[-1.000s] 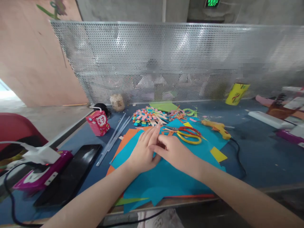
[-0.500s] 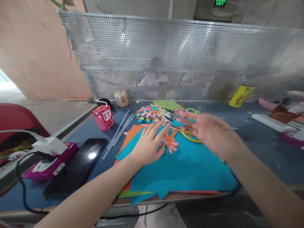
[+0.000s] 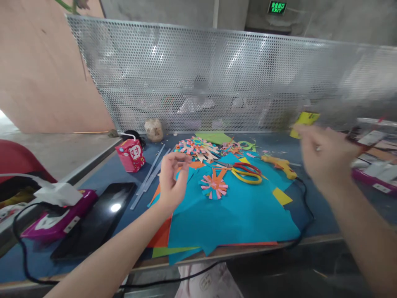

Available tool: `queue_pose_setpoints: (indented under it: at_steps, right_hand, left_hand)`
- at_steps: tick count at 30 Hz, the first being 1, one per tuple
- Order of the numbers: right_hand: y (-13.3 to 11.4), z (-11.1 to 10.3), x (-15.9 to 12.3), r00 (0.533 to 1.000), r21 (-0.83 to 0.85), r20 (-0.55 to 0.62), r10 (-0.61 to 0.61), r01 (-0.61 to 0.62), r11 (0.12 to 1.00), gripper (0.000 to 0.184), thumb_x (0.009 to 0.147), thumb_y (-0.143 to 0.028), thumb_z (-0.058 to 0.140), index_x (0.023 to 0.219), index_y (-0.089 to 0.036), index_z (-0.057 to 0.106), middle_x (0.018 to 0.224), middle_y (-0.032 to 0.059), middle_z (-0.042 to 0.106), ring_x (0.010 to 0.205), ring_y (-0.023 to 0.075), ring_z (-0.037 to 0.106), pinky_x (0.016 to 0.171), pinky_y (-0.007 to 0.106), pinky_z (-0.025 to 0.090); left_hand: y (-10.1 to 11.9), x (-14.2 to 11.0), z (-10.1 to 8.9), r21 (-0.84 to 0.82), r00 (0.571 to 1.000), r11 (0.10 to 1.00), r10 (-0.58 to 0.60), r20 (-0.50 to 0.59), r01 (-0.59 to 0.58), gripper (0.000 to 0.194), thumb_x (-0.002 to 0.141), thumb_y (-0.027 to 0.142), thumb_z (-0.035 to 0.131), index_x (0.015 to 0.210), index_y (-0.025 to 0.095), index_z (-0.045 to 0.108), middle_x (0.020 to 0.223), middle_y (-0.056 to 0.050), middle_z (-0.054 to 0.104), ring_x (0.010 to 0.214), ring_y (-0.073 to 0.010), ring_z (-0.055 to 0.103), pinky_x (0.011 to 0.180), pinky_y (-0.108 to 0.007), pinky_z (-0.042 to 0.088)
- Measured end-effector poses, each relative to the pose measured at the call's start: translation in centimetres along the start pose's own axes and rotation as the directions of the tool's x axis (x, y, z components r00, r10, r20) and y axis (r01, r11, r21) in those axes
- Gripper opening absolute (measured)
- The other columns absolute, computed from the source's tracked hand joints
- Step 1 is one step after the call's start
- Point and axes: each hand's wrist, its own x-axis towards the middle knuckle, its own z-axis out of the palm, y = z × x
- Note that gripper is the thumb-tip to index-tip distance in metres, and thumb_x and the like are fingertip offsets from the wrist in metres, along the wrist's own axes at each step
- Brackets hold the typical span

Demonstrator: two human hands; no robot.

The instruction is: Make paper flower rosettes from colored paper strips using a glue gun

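My left hand [image 3: 174, 180] is raised above the left side of the blue paper [image 3: 229, 223], fingers loosely curled, thumb apart, nothing visible in it. To its right lies a small paper flower [image 3: 214, 185] with pink and orange fringes. Scissors [image 3: 247, 173] with red and yellow handles rest beside the flower. My right hand [image 3: 328, 155] hovers at the right of the table, smeared by motion, so its fingers are unclear. The yellow glue gun [image 3: 279, 165] lies on its left, its black cord running toward the table's front edge. Behind the flower sits a pile of fringed paper strips [image 3: 198, 148].
A red drink carton [image 3: 130, 155], clear glue sticks [image 3: 149, 180], a phone [image 3: 96, 217] and a purple power strip [image 3: 58, 219] are on the left. A perforated metal screen [image 3: 173, 74] closes the back. A yellow can-shaped item [image 3: 308, 118] stands behind my right hand.
My right hand has swung right, away from the scissors, uncovering them and the glue gun. My left hand has drawn back left from the paper flower, and its fingers have curled.
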Motion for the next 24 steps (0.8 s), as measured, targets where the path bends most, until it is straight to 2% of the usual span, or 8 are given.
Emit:
queue_pose_setpoints:
  at_steps: [2, 4, 6, 8, 11, 14, 19, 24]
  right_hand:
    - [-0.5, 1.7, -1.1, 0.926, 0.04, 0.376, 0.027, -0.045, 0.998, 0.034, 0.086, -0.03, 0.038, 0.112, -0.024, 0.059, 0.116, 0.0064, 0.059, 0.11, 0.0304, 0.053, 0.095, 0.054, 0.036]
    - [-1.5, 3.5, -2.3, 0.821, 0.099, 0.571, -0.025, -0.039, 0.994, 0.03, 0.082, -0.031, 0.047, 0.107, -0.024, 0.063, 0.106, 0.0046, 0.065, 0.1, 0.0278, 0.059, 0.089, 0.049, 0.044]
    - [-2.5, 5.0, -3.3, 0.669, 0.221, 0.723, -0.172, 0.013, 0.975, 0.039, 0.082, -0.027, 0.048, 0.12, -0.025, 0.053, 0.122, 0.0032, 0.056, 0.113, 0.0244, 0.051, 0.096, 0.044, 0.041]
    - [-3.1, 5.9, -4.1, 0.598, 0.262, 0.768, -0.229, 0.033, 0.965, 0.042, 0.085, -0.026, 0.045, 0.127, -0.024, 0.046, 0.13, 0.0029, 0.049, 0.119, 0.022, 0.046, 0.099, 0.041, 0.038]
    - [-3.2, 6.7, -5.0, 0.591, 0.196, 0.78, -0.209, 0.087, 0.977, 0.04, 0.087, -0.023, 0.038, 0.126, -0.02, 0.047, 0.129, 0.0066, 0.049, 0.119, 0.0224, 0.046, 0.099, 0.042, 0.038]
    - [-2.8, 7.0, -6.0, 0.559, 0.166, 0.789, -0.255, 0.205, 0.964, 0.043, 0.085, -0.012, 0.033, 0.125, -0.016, 0.048, 0.128, 0.0108, 0.05, 0.122, 0.0234, 0.042, 0.103, 0.048, 0.03]
    - [-2.2, 5.7, -7.5, 0.554, 0.142, 0.788, -0.269, 0.261, 0.955, 0.046, 0.084, -0.01, 0.03, 0.127, -0.015, 0.046, 0.127, 0.0124, 0.051, 0.119, 0.024, 0.046, 0.103, 0.052, 0.029]
    - [-1.8, 2.2, -7.6, 0.606, 0.207, 0.765, -0.216, 0.085, 0.975, 0.034, 0.086, -0.021, 0.036, 0.11, -0.022, 0.061, 0.103, 0.0066, 0.066, 0.097, 0.0227, 0.06, 0.089, 0.045, 0.045]
  left_hand:
    - [-0.7, 0.5, -0.1, 0.04, 0.998, 0.998, -0.046, 0.039, 0.044, 0.013, 0.083, 0.022, 0.045, 0.096, 0.022, 0.046, 0.094, -0.005, 0.054, 0.091, -0.0179, 0.056, 0.078, -0.034, 0.047]
    - [-1.5, 0.8, -0.2, 0.171, 0.976, 0.984, -0.085, 0.201, 0.05, 0.02, 0.08, 0.022, 0.048, 0.1, 0.02, 0.048, 0.096, -0.006, 0.057, 0.094, -0.0197, 0.056, 0.08, -0.036, 0.046]
    - [-2.0, 0.7, -0.3, 0.304, 0.896, 0.953, -0.123, 0.426, -0.014, 0.03, 0.078, 0.023, 0.049, 0.108, 0.017, 0.047, 0.105, -0.009, 0.058, 0.101, -0.022, 0.054, 0.086, -0.038, 0.043]
    - [-2.2, 0.5, -0.5, 0.349, 0.766, 0.928, -0.127, 0.63, -0.132, 0.039, 0.079, 0.025, 0.049, 0.117, 0.017, 0.044, 0.117, -0.011, 0.056, 0.111, -0.0242, 0.05, 0.093, -0.041, 0.038]
    - [-2.1, 0.2, -0.5, 0.301, 0.567, 0.908, -0.091, 0.819, -0.29, 0.054, 0.078, 0.031, 0.052, 0.129, 0.019, 0.036, 0.128, -0.011, 0.05, 0.116, -0.0263, 0.047, 0.099, -0.044, 0.029]
    - [-2.1, 0.2, -0.4, 0.27, 0.465, 0.9, -0.087, 0.881, -0.343, 0.065, 0.079, 0.04, 0.053, 0.135, 0.02, 0.026, 0.133, -0.012, 0.046, 0.115, -0.0276, 0.048, 0.101, -0.049, 0.022]
    - [-2.4, 0.2, -0.3, 0.277, 0.459, 0.894, -0.093, 0.884, -0.352, 0.066, 0.081, 0.046, 0.048, 0.136, 0.021, 0.024, 0.135, -0.013, 0.044, 0.116, -0.0273, 0.048, 0.098, -0.045, 0.027]
    - [-2.2, 0.1, -0.2, 0.29, 0.463, 0.893, -0.108, 0.88, -0.343, 0.065, 0.081, 0.047, 0.047, 0.136, 0.02, 0.025, 0.133, -0.014, 0.046, 0.109, -0.0274, 0.053, 0.098, -0.046, 0.026]
